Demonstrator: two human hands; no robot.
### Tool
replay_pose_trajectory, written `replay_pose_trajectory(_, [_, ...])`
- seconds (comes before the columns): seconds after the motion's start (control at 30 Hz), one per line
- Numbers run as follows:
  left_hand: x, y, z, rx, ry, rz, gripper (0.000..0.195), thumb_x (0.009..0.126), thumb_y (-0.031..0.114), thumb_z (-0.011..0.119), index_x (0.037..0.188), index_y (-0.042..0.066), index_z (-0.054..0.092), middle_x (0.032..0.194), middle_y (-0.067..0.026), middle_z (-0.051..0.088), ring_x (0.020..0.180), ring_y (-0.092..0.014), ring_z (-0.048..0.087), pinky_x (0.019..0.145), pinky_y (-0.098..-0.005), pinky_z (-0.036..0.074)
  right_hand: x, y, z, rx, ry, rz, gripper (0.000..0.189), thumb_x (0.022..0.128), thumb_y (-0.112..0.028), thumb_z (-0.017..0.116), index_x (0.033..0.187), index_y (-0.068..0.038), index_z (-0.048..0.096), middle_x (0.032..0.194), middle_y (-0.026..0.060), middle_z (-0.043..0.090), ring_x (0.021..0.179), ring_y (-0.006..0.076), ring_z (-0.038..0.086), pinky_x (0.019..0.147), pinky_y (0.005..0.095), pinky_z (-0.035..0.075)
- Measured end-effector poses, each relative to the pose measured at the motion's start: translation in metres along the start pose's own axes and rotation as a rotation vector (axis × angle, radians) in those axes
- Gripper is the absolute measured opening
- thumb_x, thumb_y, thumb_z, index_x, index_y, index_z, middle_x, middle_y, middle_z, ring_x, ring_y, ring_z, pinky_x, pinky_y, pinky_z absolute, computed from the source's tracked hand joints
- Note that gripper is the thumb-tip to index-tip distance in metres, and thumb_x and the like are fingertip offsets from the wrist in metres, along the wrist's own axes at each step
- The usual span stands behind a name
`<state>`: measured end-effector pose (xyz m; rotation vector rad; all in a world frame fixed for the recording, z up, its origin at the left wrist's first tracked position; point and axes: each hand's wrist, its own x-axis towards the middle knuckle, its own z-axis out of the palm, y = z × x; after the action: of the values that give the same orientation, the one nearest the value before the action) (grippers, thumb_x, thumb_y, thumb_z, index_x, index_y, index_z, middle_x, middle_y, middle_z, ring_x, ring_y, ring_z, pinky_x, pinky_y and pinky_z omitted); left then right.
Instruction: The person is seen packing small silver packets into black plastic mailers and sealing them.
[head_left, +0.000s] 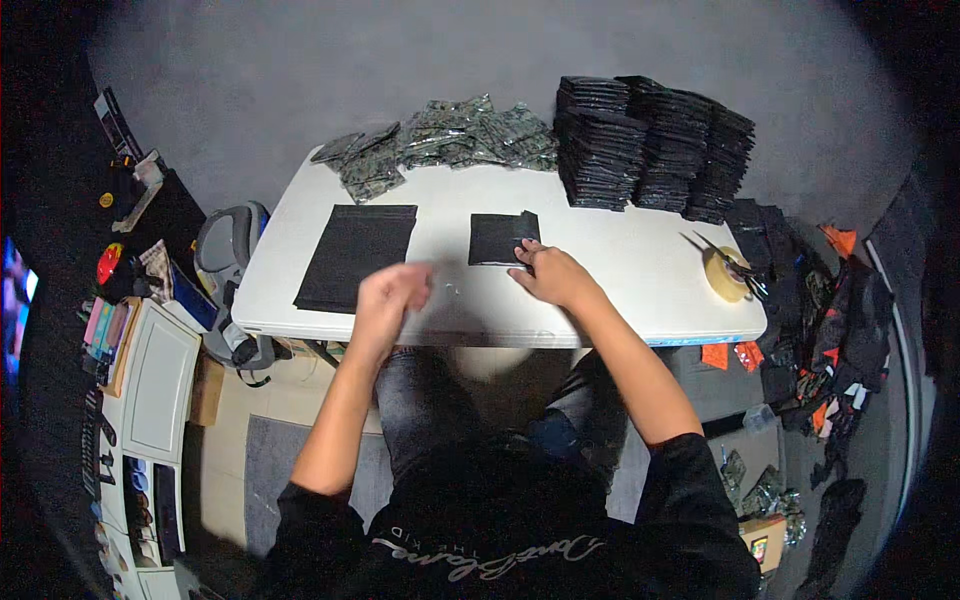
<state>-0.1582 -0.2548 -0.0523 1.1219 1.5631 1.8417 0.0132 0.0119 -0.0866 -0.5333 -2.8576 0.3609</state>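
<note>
My right hand (559, 276) holds down the lower right corner of a small folded black packet (496, 240), fingers on top and thumb at its near edge. A thin light strip shows along the packet's near edge. Left of it, my left hand (394, 291) is blurred, its fingers curled, at the near right corner of a flat stack of black sheets or bags (352, 251). Whether anything small is between those fingers cannot be told. Both hands are over a white folding table (450, 187).
Tall stacks of black packets (652, 150) stand at the table's far right. Shiny clear plastic packets (480, 135) lie along the far edge. A tape roll (721, 277) with scissors (739, 270) on it rests at right. Beyond are hanging dark clothes (817, 315); a grey chair (225, 247) is left.
</note>
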Motion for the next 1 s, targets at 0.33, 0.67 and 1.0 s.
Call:
replay_pose_trajectory(0.33, [0.110, -0.076, 0.049, -0.658, -0.146, -0.632, 0.033, 0.101, 0.026, 0.059, 0.125, 0.008, 0.072, 0.087, 0.0014, 0.069, 0.073, -0.012, 0.058, 0.071, -0.0275, 0.046, -0.001, -0.007, 0.008, 0.029, 0.032, -0.004, 0.062, 0.095, -0.041, 0.071, 0.137, 0.003, 0.063, 0.148, 0.0329, 0.053, 0.139, 0.0424, 0.053, 0.117, 0.0455, 0.044])
replay_pose_trajectory(0.67, [0.124, -0.094, 0.054, -0.436, -0.254, -0.662, 0.033, 0.104, 0.029, 0.052, 0.122, 0.011, 0.074, 0.087, 0.0011, 0.068, 0.074, -0.012, 0.057, 0.070, -0.0271, 0.045, -0.003, -0.001, 0.003, 0.017, 0.010, -0.004, 0.061, 0.096, -0.043, 0.070, 0.140, -0.001, 0.063, 0.151, 0.0319, 0.051, 0.142, 0.0409, 0.050, 0.119, 0.0445, 0.041])
replay_pose_trajectory(1.0, [0.126, -0.099, 0.057, -0.429, -0.277, -0.670, 0.035, 0.106, 0.033, 0.050, 0.121, 0.011, 0.073, 0.091, -0.0001, 0.070, 0.077, -0.014, 0.058, 0.071, -0.0275, 0.046, -0.001, 0.009, 0.009, 0.043, -0.007, -0.007, 0.058, 0.094, -0.040, 0.071, 0.139, -0.005, 0.064, 0.153, 0.0313, 0.049, 0.141, 0.0423, 0.052, 0.117, 0.0461, 0.044])
